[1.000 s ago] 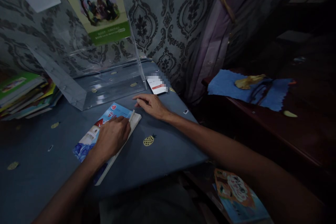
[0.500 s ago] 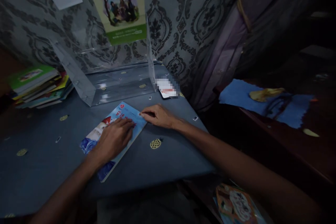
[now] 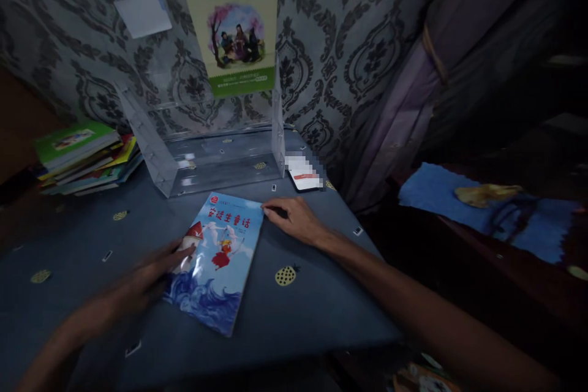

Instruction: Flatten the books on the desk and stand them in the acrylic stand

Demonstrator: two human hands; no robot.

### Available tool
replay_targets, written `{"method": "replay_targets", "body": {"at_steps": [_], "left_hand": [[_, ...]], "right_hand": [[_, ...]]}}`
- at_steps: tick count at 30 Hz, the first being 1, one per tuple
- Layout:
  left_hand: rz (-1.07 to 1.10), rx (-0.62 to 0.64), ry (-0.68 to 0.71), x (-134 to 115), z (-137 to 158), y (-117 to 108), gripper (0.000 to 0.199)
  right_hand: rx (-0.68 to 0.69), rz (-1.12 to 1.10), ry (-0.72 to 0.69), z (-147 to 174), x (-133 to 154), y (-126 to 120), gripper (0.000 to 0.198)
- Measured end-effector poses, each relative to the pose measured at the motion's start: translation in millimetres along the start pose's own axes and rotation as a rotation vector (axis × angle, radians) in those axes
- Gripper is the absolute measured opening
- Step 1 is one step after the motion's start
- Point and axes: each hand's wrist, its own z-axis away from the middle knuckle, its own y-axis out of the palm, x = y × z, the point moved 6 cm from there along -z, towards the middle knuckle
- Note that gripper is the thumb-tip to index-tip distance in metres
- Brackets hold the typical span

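A blue storybook (image 3: 229,257) with red title characters, a red-roofed tower and painted waves lies closed on the table, cover up. My right hand (image 3: 298,217) pinches its upper right corner between thumb and fingertips. At the book's left edge is my left hand (image 3: 151,269), blurred by motion. Its fingers stretch over the edge of the cover near the tower, apart from one another. Behind the book stands a clear acrylic rack (image 3: 220,162).
A green-and-cream book (image 3: 239,82) stands upright at the rack's back. Left of it is a stack of books (image 3: 82,153). A phone-like object (image 3: 305,180), partly pixelated, lies to the right. Past the table's edge, a blue cloth (image 3: 432,190) lies on a dark surface.
My left hand has slid off the cover to its left edge, baring the picture. The book has turned more upright. My right hand stays at its corner. The view has shifted slightly.
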Motion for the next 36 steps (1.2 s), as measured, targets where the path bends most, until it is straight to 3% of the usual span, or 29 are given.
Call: {"method": "replay_targets", "body": {"at_steps": [6,11,20,25,36], "left_hand": [[-0.057,-0.169,-0.027,-25.0,-25.2,29.5,0.051],[-0.129,-0.312,-0.035,-52.9,-49.4,36.8,0.045],[-0.144,-0.29,-0.069,-67.7,-62.1,29.8,0.043],[-0.264,-0.244,-0.086,-82.9,-71.2,20.8,0.038],[-0.179,-0.186,0.188,-115.6,-100.0,29.7,0.039]], "right_hand": [[-0.075,-0.034,-0.035,-10.6,-29.7,-5.4,0.027],[-0.098,0.069,-0.067,-21.1,-50.1,1.6,0.03],[-0.095,0.165,-0.119,-28.8,-59.7,8.9,0.037],[-0.094,0.198,-0.116,-25.1,-53.3,10.6,0.035],[-0.034,0.138,-0.129,10.2,-26.5,6.6,0.032]]}}
